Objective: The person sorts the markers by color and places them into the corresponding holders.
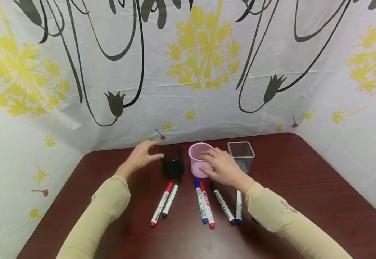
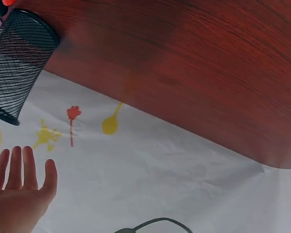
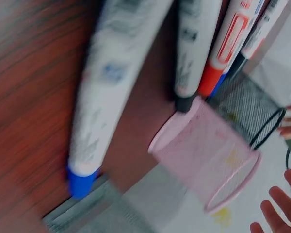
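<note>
My left hand (image 1: 141,156) is beside the left side of the black mesh cup (image 1: 172,163), fingers spread and holding nothing. In the left wrist view that hand (image 2: 22,194) shows its fingers apart, near the black cup (image 2: 19,63). My right hand (image 1: 222,167), fingers extended, is in front of the right part of the pink mesh cup (image 1: 195,167); contact cannot be told. The right wrist view shows the right hand's spread fingers (image 3: 276,206) near the pink cup (image 3: 203,155), with nothing held.
A grey square mesh holder (image 1: 245,163) stands right of the pink cup, partly behind my right hand. Several markers lie on the dark red table (image 1: 126,230): a red one (image 1: 161,205) at left, a blue one (image 1: 201,201) mid-table, another blue one (image 1: 239,207) near my right forearm.
</note>
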`<state>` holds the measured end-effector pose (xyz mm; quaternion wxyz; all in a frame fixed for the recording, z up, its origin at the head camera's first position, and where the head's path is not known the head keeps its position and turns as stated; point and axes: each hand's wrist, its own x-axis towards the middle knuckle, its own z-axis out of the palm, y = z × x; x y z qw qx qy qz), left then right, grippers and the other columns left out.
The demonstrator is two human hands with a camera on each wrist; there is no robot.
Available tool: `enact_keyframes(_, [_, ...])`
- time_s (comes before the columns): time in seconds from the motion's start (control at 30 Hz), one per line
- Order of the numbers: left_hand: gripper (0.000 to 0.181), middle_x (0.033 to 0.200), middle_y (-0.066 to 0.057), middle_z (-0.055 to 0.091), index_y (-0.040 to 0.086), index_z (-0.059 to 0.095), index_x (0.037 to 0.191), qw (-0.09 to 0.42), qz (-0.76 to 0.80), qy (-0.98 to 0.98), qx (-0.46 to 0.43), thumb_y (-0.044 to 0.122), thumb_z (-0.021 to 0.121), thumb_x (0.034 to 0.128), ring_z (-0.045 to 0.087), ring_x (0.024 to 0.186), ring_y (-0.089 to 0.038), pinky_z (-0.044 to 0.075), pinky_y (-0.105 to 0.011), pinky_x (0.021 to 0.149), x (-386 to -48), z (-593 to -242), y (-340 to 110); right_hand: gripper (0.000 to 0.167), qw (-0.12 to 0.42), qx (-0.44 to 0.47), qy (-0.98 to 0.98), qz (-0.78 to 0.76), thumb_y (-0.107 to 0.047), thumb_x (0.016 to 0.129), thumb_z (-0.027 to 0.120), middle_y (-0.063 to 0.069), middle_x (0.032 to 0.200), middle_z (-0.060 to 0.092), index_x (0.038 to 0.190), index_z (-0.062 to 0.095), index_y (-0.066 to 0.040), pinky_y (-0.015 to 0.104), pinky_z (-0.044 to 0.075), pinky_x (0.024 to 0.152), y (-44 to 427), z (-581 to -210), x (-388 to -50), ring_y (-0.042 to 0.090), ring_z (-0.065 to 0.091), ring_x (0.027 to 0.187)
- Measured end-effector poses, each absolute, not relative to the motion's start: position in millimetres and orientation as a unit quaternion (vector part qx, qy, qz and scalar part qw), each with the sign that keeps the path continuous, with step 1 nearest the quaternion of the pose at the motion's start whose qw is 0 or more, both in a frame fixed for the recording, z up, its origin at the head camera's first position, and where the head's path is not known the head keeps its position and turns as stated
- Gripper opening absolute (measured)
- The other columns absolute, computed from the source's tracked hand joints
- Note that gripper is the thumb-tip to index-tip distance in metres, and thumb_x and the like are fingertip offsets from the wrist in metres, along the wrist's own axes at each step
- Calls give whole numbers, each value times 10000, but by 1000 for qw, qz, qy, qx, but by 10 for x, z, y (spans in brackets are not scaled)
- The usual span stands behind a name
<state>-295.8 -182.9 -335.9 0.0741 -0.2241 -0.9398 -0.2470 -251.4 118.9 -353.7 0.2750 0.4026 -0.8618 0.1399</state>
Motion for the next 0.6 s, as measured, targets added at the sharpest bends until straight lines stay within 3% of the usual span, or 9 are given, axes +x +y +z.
enact_keyframes(0.23, [606,1141,-162,509,30,472,1255,48,-252,-942,-218,372,647,786,466,1042,-287,366,-447,849,-3046,-3427,-1838,280,205,471,-850,120,-320,809,610,1,1001,586,1014,639,-132,341,401,814,830,-3639,-2455,167,504,955])
enact_keyframes(0.6, [625,1143,-136,525,49,498,1243,35,-240,-950,-199,426,646,767,473,1046,-265,371,-437,849,-3075,-3502,-1810,272,138,513,-846,40,-331,810,605,-29,924,590,1020,640,-162,269,416,709,489,-3791,-2341,141,515,861])
